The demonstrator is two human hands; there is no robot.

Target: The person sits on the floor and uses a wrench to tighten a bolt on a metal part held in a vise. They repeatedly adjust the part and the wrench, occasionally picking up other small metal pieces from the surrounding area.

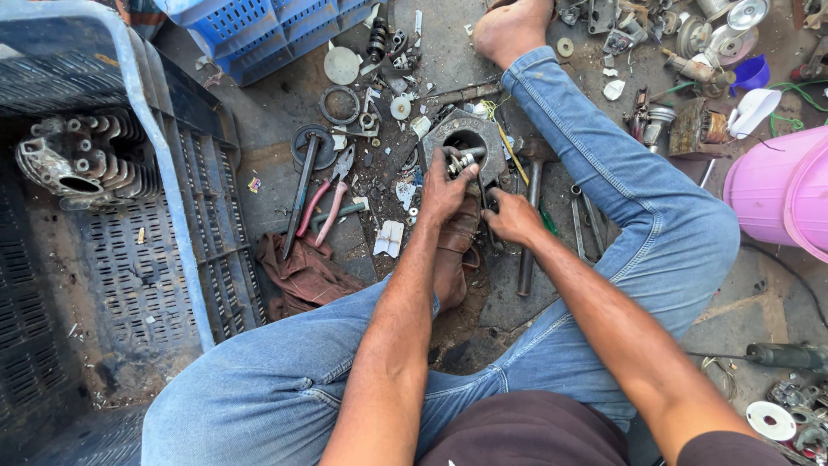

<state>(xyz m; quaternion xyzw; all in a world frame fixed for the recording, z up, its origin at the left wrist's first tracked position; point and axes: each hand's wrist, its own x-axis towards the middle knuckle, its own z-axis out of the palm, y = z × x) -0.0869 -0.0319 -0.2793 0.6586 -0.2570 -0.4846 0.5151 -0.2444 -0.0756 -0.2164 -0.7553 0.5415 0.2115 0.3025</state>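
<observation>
Metal housing (pixel 470 138) on the floor between the legs, bore upward. Left hand (pixel 444 190) over its rim, fingers pinching a small metal part (pixel 463 160) at the bore. Right hand (pixel 513 216) just beside, curled; grip hidden, near a hammer (pixel 528 233).

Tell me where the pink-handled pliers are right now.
In the head view, the pink-handled pliers lie on the floor left of the left hand, beside a long dark bar and just above a brown rag.
</observation>
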